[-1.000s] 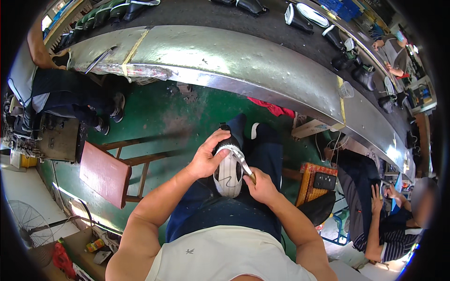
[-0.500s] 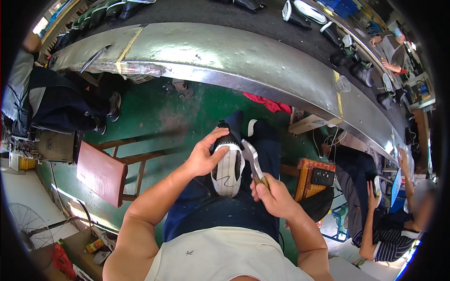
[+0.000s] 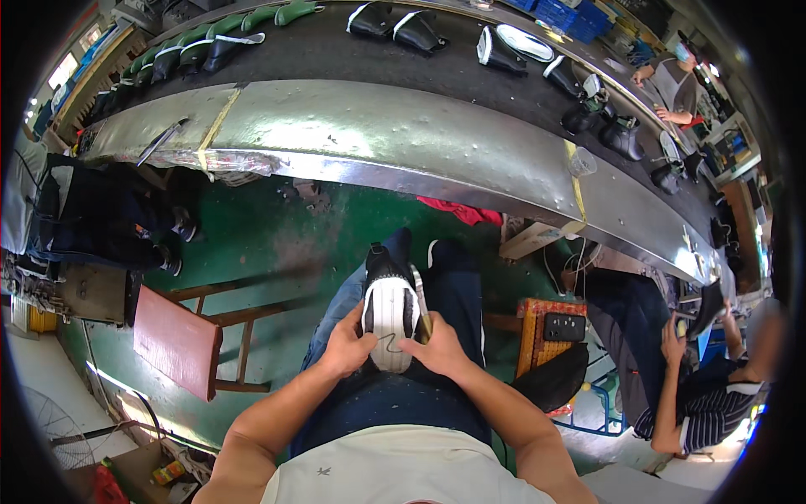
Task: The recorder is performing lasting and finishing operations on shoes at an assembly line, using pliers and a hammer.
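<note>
Nearest, over the dark blue lap [image 3: 390, 412], the shoe [image 3: 391, 312] sits upside down, its pale underside up and its black, looped end pointing away toward the far edge of the lap. Both hands are clamped on it at the near end: the left hand [image 3: 344, 346] grips the left side, the right hand [image 3: 442, 346] the right, each thumb pressing the underside beside a dark squiggle, the other fingers partly hidden. The right hand also keeps a metal tool [image 3: 427, 326] with a wooden handle tucked along the shoe's right side, its head hard to make out. The work looks part-way: at the far end the white rim seems turned in over the underside, while dark gaps along both sides suggest those stretches remain open; whether anything is fastened, I cannot tell. Beyond, a red cloth [image 3: 462, 210] hangs under the bench [image 3: 336, 126]; a clear cup [image 3: 583, 161] stands at the right of its near edge. Farther, black boots [image 3: 418, 32] lie toward the bench's far edge, and a row of green uppers [image 3: 201, 38] toward its far left corner.
</note>
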Action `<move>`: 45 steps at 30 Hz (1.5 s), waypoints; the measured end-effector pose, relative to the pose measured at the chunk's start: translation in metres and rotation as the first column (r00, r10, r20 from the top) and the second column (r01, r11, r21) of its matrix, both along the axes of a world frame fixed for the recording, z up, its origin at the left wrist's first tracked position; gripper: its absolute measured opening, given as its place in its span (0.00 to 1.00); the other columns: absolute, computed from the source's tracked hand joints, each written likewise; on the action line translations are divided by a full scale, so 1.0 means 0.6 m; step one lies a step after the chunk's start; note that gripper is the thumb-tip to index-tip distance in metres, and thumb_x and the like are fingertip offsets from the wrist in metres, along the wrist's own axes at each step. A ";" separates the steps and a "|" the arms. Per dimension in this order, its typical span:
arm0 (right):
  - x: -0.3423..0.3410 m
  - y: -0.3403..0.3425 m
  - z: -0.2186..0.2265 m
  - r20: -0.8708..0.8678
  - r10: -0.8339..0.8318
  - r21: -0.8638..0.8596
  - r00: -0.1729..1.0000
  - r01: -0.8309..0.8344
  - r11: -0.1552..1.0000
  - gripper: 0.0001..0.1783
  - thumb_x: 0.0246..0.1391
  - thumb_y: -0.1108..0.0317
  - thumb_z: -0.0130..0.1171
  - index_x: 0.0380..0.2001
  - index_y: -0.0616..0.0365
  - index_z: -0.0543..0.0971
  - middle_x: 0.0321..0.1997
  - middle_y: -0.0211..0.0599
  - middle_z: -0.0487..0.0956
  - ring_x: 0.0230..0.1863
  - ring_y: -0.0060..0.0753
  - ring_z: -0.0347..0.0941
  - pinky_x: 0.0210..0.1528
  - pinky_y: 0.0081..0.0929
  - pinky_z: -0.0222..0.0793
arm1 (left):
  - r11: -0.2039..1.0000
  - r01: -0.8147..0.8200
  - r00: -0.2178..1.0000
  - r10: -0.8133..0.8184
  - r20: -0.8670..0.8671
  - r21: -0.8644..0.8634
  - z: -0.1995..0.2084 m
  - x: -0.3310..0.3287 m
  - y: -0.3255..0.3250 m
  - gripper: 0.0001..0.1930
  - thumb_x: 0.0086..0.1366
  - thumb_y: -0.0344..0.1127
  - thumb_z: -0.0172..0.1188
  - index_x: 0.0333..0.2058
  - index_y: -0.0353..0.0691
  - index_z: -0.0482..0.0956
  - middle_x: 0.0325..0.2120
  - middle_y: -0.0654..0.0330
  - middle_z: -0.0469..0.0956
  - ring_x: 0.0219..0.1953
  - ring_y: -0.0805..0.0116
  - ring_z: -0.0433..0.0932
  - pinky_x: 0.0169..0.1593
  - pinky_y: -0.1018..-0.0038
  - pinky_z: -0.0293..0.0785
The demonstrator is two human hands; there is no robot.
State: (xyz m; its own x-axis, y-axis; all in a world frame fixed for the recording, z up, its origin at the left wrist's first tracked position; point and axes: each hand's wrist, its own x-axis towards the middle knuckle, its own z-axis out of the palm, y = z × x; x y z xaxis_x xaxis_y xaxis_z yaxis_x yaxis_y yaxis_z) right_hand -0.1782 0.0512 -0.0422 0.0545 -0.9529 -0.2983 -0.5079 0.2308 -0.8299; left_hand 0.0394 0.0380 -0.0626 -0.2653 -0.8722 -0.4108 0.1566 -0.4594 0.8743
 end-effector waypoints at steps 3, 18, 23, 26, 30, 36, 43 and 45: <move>-0.013 0.015 -0.030 0.078 -0.023 0.067 0.997 0.017 0.998 0.33 0.48 0.52 0.73 0.48 0.67 0.73 0.43 0.56 0.82 0.47 0.55 0.81 0.50 0.40 0.75 | 0.990 0.142 0.983 -0.139 0.124 -0.023 0.019 -0.006 -0.014 0.44 0.54 0.18 0.53 0.72 0.29 0.53 0.59 0.49 0.75 0.61 0.63 0.74 0.65 0.72 0.65; -0.197 0.098 0.057 -0.017 0.048 0.368 0.999 -0.038 0.929 0.20 0.62 0.64 0.58 0.52 0.67 0.74 0.41 0.46 0.84 0.34 0.37 0.82 0.40 0.33 0.77 | 0.861 0.498 0.825 -0.436 0.360 -0.098 -0.057 -0.108 -0.022 0.51 0.59 0.31 0.63 0.74 0.32 0.41 0.68 0.42 0.61 0.70 0.57 0.62 0.72 0.71 0.55; -0.190 0.076 0.089 -0.221 0.393 0.115 0.893 -0.376 0.919 0.31 0.59 0.68 0.59 0.63 0.71 0.68 0.51 0.64 0.79 0.54 0.64 0.76 0.59 0.47 0.69 | 0.856 0.512 0.842 -0.484 0.238 -0.069 -0.070 -0.119 -0.018 0.54 0.61 0.28 0.63 0.75 0.34 0.32 0.71 0.42 0.56 0.72 0.59 0.57 0.72 0.72 0.51; -0.182 0.038 0.091 -0.440 0.464 0.009 0.769 -0.513 0.859 0.29 0.59 0.68 0.58 0.58 0.78 0.68 0.48 0.67 0.79 0.51 0.62 0.77 0.56 0.49 0.72 | 0.843 0.535 0.818 -0.497 0.291 -0.064 -0.050 -0.124 -0.015 0.54 0.62 0.28 0.63 0.74 0.34 0.30 0.72 0.42 0.52 0.73 0.60 0.56 0.73 0.72 0.50; -0.141 -0.051 0.170 -0.363 0.772 0.570 0.522 -0.532 0.627 0.20 0.61 0.61 0.58 0.45 0.71 0.75 0.39 0.60 0.82 0.44 0.65 0.78 0.49 0.54 0.72 | 0.828 0.556 0.804 -0.515 0.298 -0.070 -0.037 -0.113 -0.015 0.50 0.67 0.35 0.59 0.75 0.34 0.30 0.74 0.45 0.51 0.73 0.60 0.55 0.73 0.70 0.49; -0.126 -0.034 0.088 -0.340 0.643 0.342 0.686 -0.547 0.765 0.18 0.61 0.59 0.59 0.42 0.66 0.76 0.37 0.59 0.82 0.42 0.62 0.79 0.46 0.53 0.74 | 0.893 0.090 0.933 0.080 -0.352 0.441 -0.063 -0.136 -0.044 0.39 0.77 0.63 0.36 0.72 0.37 0.56 0.70 0.55 0.62 0.70 0.63 0.62 0.71 0.65 0.59; -0.092 0.045 0.018 -0.325 0.204 0.032 0.923 -0.205 0.978 0.20 0.58 0.59 0.62 0.47 0.61 0.74 0.41 0.54 0.81 0.46 0.59 0.78 0.49 0.50 0.73 | 0.997 -0.024 0.832 0.060 0.552 -0.071 -0.089 -0.170 -0.061 0.32 0.80 0.52 0.35 0.57 0.30 0.77 0.48 0.38 0.81 0.57 0.46 0.78 0.61 0.63 0.70; -0.132 0.008 0.063 -0.186 0.447 0.312 0.875 -0.379 0.871 0.22 0.58 0.61 0.62 0.51 0.63 0.73 0.44 0.57 0.81 0.48 0.60 0.78 0.51 0.49 0.72 | 0.988 0.075 0.772 0.030 0.635 -0.137 -0.086 -0.164 -0.062 0.29 0.80 0.50 0.35 0.56 0.33 0.79 0.48 0.34 0.79 0.55 0.38 0.77 0.59 0.58 0.72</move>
State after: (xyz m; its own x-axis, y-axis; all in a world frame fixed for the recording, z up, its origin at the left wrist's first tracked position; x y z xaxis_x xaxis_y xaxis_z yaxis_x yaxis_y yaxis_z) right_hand -0.2576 0.0557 -0.0043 0.3185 -0.7453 -0.5857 -0.7822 0.1424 -0.6065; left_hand -0.0588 0.0009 -0.1142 -0.0110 -0.9325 -0.3611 -0.4659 -0.3147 0.8270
